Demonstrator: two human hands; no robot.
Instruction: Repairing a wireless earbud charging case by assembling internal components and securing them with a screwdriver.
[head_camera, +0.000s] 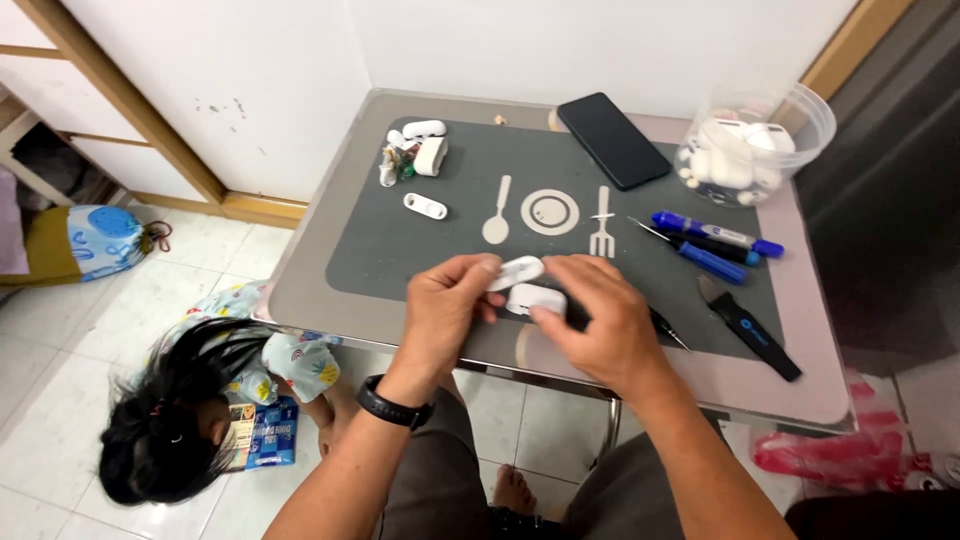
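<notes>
Parts (415, 150) of a dismantled white earbud case lie at far left of the grey mat (400, 250) on the tabletop (300, 285). Left hand (445, 305) pinches the white case lid (517, 271) between thumb and forefinger, fingers closed on it. Right hand (600, 320) presses the white case body (536, 298) under curled fingers, just below the lid, at the mat's near edge. Black phone (613, 140), blue pens (715, 240) and a clear tub (755, 145) of white cases sit to the right.
</notes>
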